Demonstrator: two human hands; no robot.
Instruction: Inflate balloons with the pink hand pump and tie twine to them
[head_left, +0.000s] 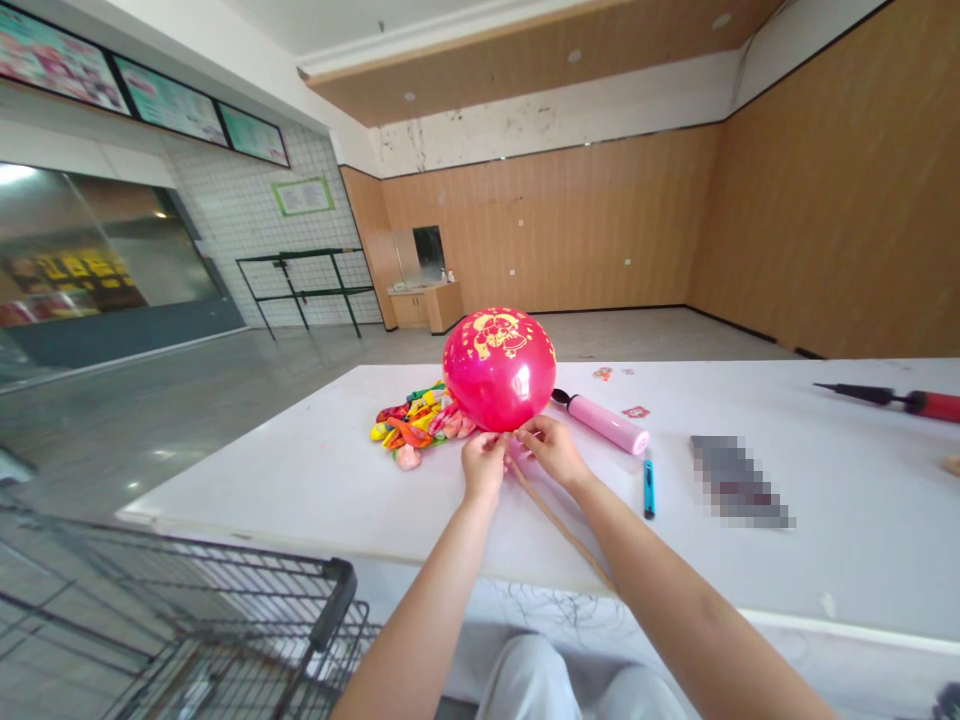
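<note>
An inflated red balloon (501, 385) with yellow printed figures rises just beyond my fingertips. My left hand (486, 462) pinches at the balloon's lower end, close to its neck. From the other side my right hand (553, 450) is closed at the same spot, thumb and fingers together. The neck itself is mostly hidden by my fingers. A thin tan strip, like a cord or ribbon (559, 522), runs from between my hands down toward the table's front edge. Left of the balloon lies a pile of uninflated balloons (416, 422) in several colours.
On the white table (300, 480) right of my hands lie a pink balloon pump (609, 425), a blue pen-like tool (649, 488), a blurred dark object (739, 482) and small stickers (636, 411). A red and black pump (930, 404) lies far right. A wire cart (247, 600) stands front left.
</note>
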